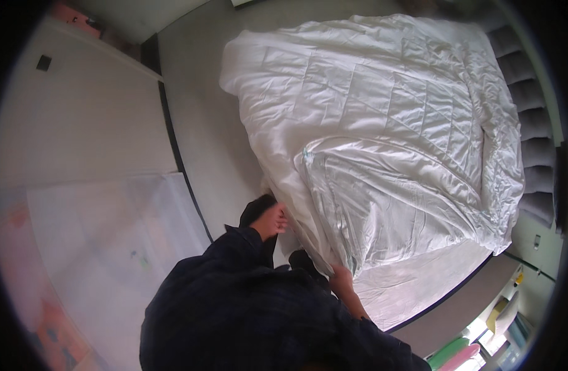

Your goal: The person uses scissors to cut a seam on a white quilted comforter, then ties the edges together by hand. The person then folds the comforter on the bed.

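"Across the wide, pale-topped bed, what lies spread out?"

"A large white quilted fabric duvet. It covers most of the bed, from the far side toward the near one, and its left edge hangs over the side. A strip of the pale top shows at the near right."

"Is it smooth?"

"No, it is creased all over. The far part shows stitched lines; the near part has a plainer, wrinkled panel bounded by a curved fold, with a small teal spot at the panel's far left corner. Toward the right the fabric bunches into thick ridges."

"And the hands?"

"The bare right hand is at the duvet's near left corner, its fingers closed on the edge. The bare left hand, coming out of a loose dark sleeve, is farther off and to the left, beside the hanging edge. Its fingers are curled, but I cannot tell whether they grip any fabric."

"What stands around the bed?"

"A grey tufted headboard on the right; on the left, a grey floor and a pale wall."
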### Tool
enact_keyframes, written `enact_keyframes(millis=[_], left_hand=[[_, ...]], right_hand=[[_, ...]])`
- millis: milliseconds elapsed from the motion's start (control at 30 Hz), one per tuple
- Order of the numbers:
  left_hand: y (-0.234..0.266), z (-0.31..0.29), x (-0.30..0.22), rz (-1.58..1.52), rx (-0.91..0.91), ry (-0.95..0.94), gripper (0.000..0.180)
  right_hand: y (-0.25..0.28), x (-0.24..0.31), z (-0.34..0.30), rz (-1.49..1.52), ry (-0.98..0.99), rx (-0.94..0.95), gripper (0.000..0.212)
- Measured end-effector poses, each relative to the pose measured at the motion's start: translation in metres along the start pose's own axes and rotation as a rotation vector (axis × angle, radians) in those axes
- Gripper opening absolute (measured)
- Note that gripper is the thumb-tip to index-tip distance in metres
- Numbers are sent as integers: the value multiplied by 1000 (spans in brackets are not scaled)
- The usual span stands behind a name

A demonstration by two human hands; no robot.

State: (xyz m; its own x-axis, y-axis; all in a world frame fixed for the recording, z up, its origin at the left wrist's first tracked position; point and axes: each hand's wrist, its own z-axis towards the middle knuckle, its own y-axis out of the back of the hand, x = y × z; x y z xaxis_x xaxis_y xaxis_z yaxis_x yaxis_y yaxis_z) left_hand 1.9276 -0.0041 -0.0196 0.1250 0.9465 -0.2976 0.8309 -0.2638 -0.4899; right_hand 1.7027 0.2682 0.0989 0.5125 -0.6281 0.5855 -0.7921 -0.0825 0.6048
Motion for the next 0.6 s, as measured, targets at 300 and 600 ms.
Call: enact_keyframes(millis=[300, 600], left_hand=[[153, 150, -255, -434, -322, -270, 95], [181, 144, -473, -473, -347, -435, 70]], right_hand=[[43, 1, -55, 51, -410, 204, 24], [74, 128, -47, -34, -640, 308, 28]])
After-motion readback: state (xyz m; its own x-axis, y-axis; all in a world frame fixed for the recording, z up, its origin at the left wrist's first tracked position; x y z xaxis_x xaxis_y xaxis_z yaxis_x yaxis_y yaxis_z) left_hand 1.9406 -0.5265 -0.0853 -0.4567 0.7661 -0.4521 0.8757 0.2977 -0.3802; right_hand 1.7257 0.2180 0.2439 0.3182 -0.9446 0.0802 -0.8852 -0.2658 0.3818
